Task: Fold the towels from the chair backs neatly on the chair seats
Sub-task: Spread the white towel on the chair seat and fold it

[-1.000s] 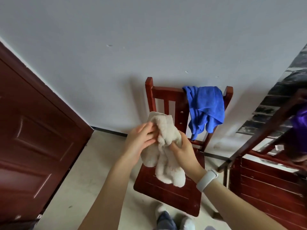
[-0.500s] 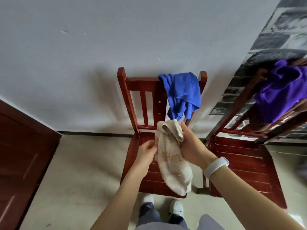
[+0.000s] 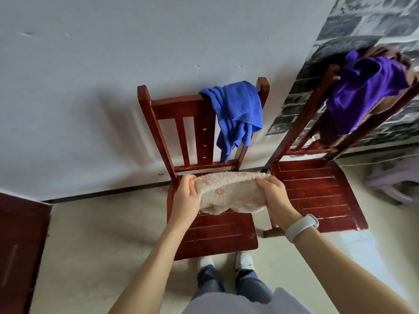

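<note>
A beige fluffy towel is stretched sideways between my hands, just above the seat of the middle red wooden chair. My left hand grips its left end and my right hand grips its right end. The towel's lower edge sags toward the seat. A blue towel hangs crumpled over the right side of this chair's back. A purple towel is draped over the back of a second red chair on the right.
A white wall stands behind the chairs, with stone-patterned wall covering at the right. A dark red door is at the lower left. A pale stool sits at the far right. My feet stand right before the chair.
The towel hung bunched from my hands before; now it is pulled out wide between them and lowered close to the seat. The view has tilted down and to the right.
</note>
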